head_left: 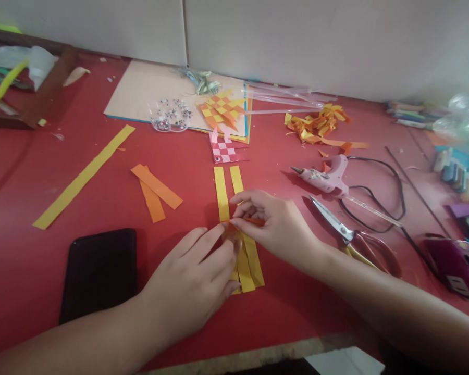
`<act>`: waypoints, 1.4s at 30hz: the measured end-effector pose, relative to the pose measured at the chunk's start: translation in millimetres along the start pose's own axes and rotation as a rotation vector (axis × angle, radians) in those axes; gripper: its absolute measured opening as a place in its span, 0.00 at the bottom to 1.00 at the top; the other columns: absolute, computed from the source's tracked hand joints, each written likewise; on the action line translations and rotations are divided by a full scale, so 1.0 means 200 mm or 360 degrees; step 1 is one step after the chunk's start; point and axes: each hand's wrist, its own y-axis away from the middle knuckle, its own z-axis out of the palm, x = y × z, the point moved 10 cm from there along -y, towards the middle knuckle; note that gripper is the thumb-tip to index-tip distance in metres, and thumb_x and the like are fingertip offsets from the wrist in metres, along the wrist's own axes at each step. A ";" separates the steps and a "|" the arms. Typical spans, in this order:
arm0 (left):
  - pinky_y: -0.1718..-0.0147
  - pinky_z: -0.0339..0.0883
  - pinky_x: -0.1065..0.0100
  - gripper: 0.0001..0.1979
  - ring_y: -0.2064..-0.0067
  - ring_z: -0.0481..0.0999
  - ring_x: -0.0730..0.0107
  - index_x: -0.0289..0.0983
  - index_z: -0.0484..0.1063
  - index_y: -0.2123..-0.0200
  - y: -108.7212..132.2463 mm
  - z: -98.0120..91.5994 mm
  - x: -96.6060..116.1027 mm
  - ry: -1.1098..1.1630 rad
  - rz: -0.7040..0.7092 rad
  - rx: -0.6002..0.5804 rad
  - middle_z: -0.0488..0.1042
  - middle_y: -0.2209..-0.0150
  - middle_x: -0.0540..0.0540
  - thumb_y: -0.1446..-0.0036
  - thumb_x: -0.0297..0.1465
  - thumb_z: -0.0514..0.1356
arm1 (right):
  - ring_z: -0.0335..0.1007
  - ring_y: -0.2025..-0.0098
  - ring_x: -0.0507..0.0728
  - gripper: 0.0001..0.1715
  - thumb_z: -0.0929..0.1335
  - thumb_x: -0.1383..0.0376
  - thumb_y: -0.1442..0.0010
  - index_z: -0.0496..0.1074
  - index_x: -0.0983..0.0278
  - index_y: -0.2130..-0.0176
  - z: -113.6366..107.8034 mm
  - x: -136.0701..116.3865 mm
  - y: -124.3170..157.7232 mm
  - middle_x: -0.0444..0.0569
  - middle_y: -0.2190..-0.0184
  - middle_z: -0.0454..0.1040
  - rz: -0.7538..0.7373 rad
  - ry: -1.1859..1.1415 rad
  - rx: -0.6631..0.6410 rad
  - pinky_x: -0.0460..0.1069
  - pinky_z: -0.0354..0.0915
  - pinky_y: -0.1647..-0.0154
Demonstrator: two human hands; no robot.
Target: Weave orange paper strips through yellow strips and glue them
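Several yellow paper strips (221, 194) lie lengthwise in front of me, their lower ends fanned out under my hands. An orange paper strip (255, 222) crosses them, mostly covered by fingers. My right hand (271, 221) pinches this orange strip between thumb and fingers. My left hand (197, 268) rests over the yellow strips, its fingertips pressing where the orange strip crosses; part of the crossing is hidden. Just beyond the strips sits a pink and red woven paper fish (223, 152). Two loose orange strips (158, 187) lie crossed to the left.
A black phone (99, 273) lies left of my hands. Scissors (346, 234) and a pink glue gun (324, 177) with its cord lie right. Behind are orange-yellow woven fish (221, 109), googly eyes (171, 114), paper scraps (316, 124) and a wooden tray (50, 88). One long yellow strip (86, 177) lies left.
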 end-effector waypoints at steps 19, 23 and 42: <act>0.45 0.57 0.52 0.16 0.43 0.68 0.46 0.30 0.75 0.52 0.00 0.00 0.00 0.0013 -0.0001 -0.0013 0.75 0.53 0.43 0.35 0.33 0.54 | 0.76 0.67 0.51 0.15 0.69 0.70 0.44 0.70 0.61 0.56 0.01 0.01 -0.01 0.42 0.68 0.78 -0.0023 -0.0064 -0.0027 0.48 0.72 0.61; 0.45 0.56 0.52 0.16 0.43 0.67 0.46 0.30 0.75 0.51 0.01 0.01 0.00 0.0011 -0.0009 -0.0024 0.75 0.52 0.43 0.35 0.33 0.54 | 0.76 0.67 0.50 0.14 0.69 0.71 0.44 0.70 0.61 0.57 0.01 0.01 -0.01 0.42 0.68 0.77 -0.0052 -0.0057 -0.0019 0.46 0.72 0.62; 0.41 0.55 0.52 0.20 0.41 0.67 0.52 0.31 0.70 0.45 0.01 0.02 -0.03 0.0034 -0.0100 -0.0037 0.73 0.45 0.39 0.34 0.36 0.52 | 0.72 0.66 0.51 0.14 0.71 0.69 0.45 0.72 0.62 0.57 -0.04 -0.08 0.01 0.44 0.66 0.75 -0.0206 0.0451 0.0084 0.45 0.66 0.65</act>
